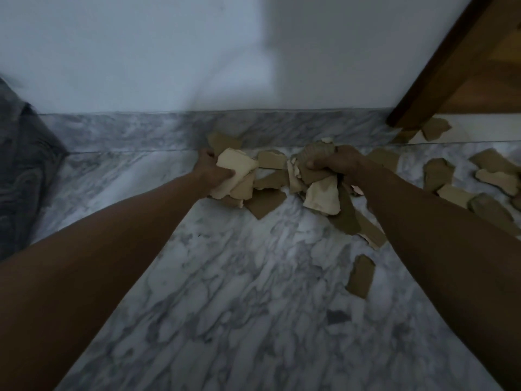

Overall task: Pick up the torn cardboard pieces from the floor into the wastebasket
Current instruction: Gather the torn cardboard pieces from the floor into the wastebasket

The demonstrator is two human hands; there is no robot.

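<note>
Torn brown and pale cardboard pieces lie scattered on the marble floor near the wall. My left hand [210, 169] grips a bunch of pale and brown pieces [235, 176] just above the floor. My right hand [334, 165] grips another wad of cardboard pieces [318, 183], some hanging down from the fist. Loose pieces lie between the hands [270, 160], below them [266, 203], under my right forearm [361, 277] and off to the right [438, 174]. No wastebasket is in view.
A white wall with a marble skirting [141, 131] runs across the back. A dark wooden door frame [439, 71] stands at the upper right. A grey patterned object [19, 165] sits at the left edge. The marble floor [239, 306] stretches toward me.
</note>
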